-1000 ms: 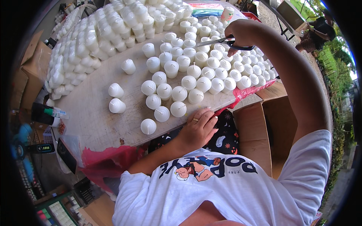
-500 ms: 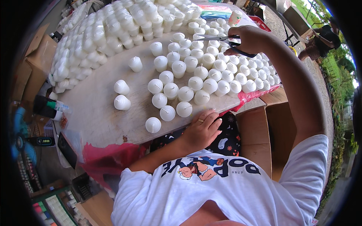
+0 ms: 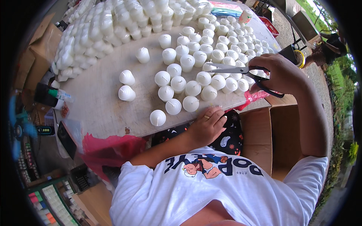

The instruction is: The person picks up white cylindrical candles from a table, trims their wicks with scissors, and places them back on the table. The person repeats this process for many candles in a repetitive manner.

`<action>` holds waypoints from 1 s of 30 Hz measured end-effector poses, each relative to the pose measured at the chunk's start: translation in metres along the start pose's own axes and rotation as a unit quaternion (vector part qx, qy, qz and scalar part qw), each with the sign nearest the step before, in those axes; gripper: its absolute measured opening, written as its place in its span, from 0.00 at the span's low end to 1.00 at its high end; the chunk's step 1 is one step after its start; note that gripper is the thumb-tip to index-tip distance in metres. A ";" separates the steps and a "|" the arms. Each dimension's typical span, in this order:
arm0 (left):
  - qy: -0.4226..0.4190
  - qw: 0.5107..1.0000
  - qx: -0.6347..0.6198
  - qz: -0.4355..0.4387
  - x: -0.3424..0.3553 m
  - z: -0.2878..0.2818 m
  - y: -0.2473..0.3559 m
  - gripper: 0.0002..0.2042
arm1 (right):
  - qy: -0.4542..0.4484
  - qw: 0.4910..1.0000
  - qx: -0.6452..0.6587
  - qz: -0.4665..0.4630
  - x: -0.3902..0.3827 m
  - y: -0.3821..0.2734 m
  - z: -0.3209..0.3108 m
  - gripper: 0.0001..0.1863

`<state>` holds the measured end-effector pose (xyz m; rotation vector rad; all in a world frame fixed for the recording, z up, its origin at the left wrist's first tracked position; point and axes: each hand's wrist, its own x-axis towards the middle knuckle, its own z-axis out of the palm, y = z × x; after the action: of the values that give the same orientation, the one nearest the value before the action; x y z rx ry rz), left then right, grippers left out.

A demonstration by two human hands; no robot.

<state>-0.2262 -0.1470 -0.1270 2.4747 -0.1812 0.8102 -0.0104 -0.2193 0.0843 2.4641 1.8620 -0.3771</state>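
My right hand [image 3: 283, 73] is closed on a pair of dark-handled scissors [image 3: 234, 70], held above the right part of the candle group. The blades point left, and their tips lie over a white candle [image 3: 208, 77]-side row; whether they touch a wick I cannot tell. Many short white candles with pale wicks stand upright on the table [image 3: 102, 109]. My left hand [image 3: 206, 126] holds nothing and rests at the table's near edge, its fingers stretched out. A lone candle [image 3: 157, 118] stands to the left of that hand.
Clear bags of white candles [image 3: 109, 30] are piled along the far left. An open cardboard box [image 3: 256, 139] stands below the table on the right. Pink plastic [image 3: 113, 150] hangs over the near edge. Another person [image 3: 332, 47] is at the far right.
My right hand has brought the scissors nearer to me and slightly right, from the farther candles to the closer rows. My left hand stays at the table edge.
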 end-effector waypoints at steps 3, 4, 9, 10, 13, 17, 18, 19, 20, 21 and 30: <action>0.007 1.000 0.004 0.006 0.002 0.001 0.000 0.16 | 0.024 0.998 -0.034 -0.042 -0.012 -0.001 0.010 0.27; 0.007 1.000 0.004 0.008 0.003 0.001 0.000 0.16 | 0.024 0.998 -0.036 -0.044 -0.011 -0.002 0.010 0.27; 0.006 1.000 0.004 0.001 0.001 0.002 0.001 0.16 | -0.007 0.999 -0.027 0.036 0.006 -0.013 0.004 0.29; 0.006 1.000 0.004 0.002 0.001 0.002 0.001 0.16 | -0.023 0.997 -0.022 0.069 0.009 -0.013 0.000 0.29; 0.006 1.000 0.009 0.005 0.001 0.000 0.001 0.16 | -0.099 0.984 -0.016 0.148 0.016 -0.008 -0.005 0.30; 0.007 1.000 0.005 0.009 0.000 0.002 0.000 0.16 | -0.172 0.972 0.032 0.159 0.022 0.018 0.004 0.31; 0.006 1.000 0.002 0.006 0.000 0.002 0.000 0.16 | -0.192 0.967 0.057 0.159 0.025 0.021 0.007 0.30; 0.005 1.000 -0.001 0.003 0.000 0.002 0.000 0.16 | -0.195 0.966 0.058 0.162 0.027 0.021 0.008 0.30; 0.004 1.000 -0.004 0.000 0.000 0.003 0.000 0.16 | -0.199 0.964 0.060 0.164 0.031 0.019 0.009 0.29; 0.004 1.000 -0.002 0.002 0.000 0.002 0.000 0.16 | -0.202 0.963 0.061 0.165 0.034 0.017 0.010 0.29; 0.005 1.000 0.007 0.010 -0.001 0.001 0.000 0.16 | -0.190 0.971 0.058 0.135 0.047 0.016 0.008 0.30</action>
<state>-0.2259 -0.1479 -0.1283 2.4853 -0.1974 0.8335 0.0149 -0.1806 0.0644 2.4472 1.3731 -0.8908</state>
